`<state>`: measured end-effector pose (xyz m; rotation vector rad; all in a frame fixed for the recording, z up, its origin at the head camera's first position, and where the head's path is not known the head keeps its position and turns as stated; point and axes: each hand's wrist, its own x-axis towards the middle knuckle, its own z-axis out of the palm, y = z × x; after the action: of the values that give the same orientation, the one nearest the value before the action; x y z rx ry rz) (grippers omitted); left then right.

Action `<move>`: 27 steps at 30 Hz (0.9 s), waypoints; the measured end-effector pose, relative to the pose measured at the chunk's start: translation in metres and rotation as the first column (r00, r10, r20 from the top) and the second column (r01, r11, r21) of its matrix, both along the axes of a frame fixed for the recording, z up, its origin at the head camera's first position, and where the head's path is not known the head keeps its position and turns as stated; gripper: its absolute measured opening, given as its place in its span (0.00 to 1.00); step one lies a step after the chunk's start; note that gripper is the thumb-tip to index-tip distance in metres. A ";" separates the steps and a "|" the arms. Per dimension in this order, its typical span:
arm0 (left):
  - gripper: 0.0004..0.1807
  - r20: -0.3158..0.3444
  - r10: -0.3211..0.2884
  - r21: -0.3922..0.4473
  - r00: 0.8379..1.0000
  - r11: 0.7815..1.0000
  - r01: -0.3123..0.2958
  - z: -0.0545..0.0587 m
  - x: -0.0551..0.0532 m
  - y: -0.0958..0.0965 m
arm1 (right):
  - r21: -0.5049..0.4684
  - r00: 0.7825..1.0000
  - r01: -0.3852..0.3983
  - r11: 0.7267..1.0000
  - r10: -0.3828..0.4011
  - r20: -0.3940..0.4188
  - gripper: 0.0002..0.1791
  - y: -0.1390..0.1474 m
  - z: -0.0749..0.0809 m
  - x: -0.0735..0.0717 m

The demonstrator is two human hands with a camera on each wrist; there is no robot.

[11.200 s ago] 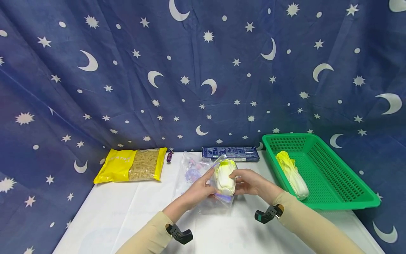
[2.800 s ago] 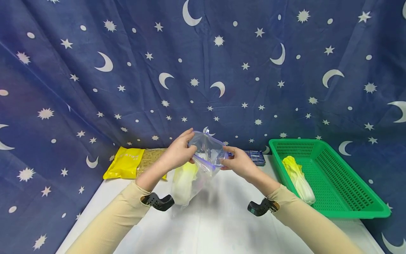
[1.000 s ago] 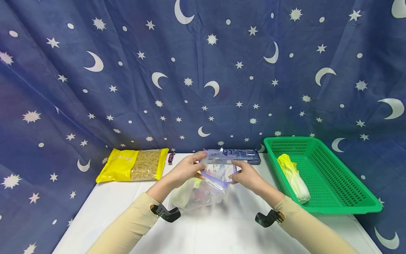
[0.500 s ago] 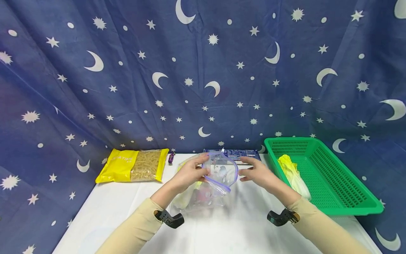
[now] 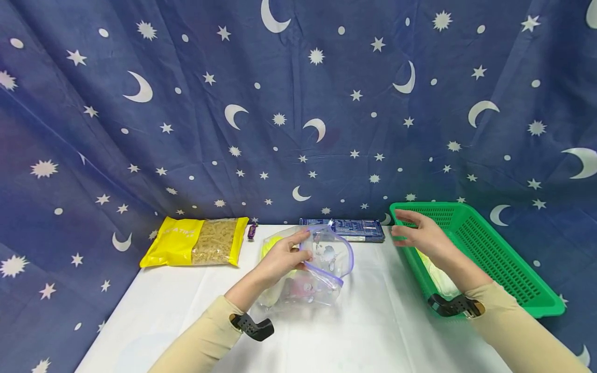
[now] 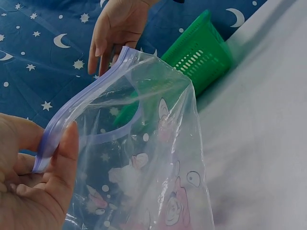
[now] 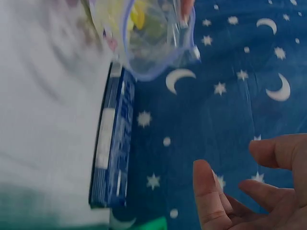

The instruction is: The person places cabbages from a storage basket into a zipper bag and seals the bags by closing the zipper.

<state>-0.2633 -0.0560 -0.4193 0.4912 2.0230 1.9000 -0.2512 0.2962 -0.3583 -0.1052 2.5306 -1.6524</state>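
My left hand [image 5: 280, 259] pinches the purple zip edge of a clear zip bag [image 5: 328, 254] with printed cartoon figures. The bag's mouth gapes towards the right. Inside it, partly behind my left hand, is a pale yellow-green napa cabbage [image 5: 269, 296]. My right hand [image 5: 424, 237], fingers apart and holding nothing, is over the left side of a green plastic basket [image 5: 506, 267]. A second napa cabbage [image 5: 438, 274] lies in the basket, its leafy end hidden by that hand. In the left wrist view, thumb and fingers [image 6: 67, 153] grip the zip strip.
A yellow pasta bag [image 5: 179, 241] lies at the back left of the white table [image 5: 354, 331]. Beside it is a small purple wrapped candy [image 5: 252, 232]. A flat dark-blue packet [image 5: 359, 229] lies along the back, before a starry curtain [image 5: 298, 103].
The cabbage earlier held in both hands is now inside the bag. My right hand has let go of the bag's rim and moved right to the basket; my left keeps its grip.
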 end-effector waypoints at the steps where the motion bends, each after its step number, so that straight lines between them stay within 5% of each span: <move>1: 0.36 0.003 0.001 0.004 1.000 1.000 -0.001 0.000 0.000 0.000 | 0.008 1.000 0.004 1.000 -0.004 0.001 0.40 0.005 0.001 0.001; 11: 0.39 0.029 0.008 -0.016 1.000 1.000 -0.008 0.002 0.001 -0.001 | 0.220 0.998 0.018 0.975 -0.031 0.054 0.49 0.061 -0.003 -0.004; 27: 0.39 0.045 -0.011 -0.005 0.999 1.000 0.011 0.000 0.001 -0.002 | 0.204 0.953 -0.050 0.978 -0.015 0.302 0.59 0.118 -0.027 -0.012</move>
<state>-0.2625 -0.0576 -0.4195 0.4526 1.9922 1.8821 -0.2633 0.4140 -0.3855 0.1345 2.4367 -1.2707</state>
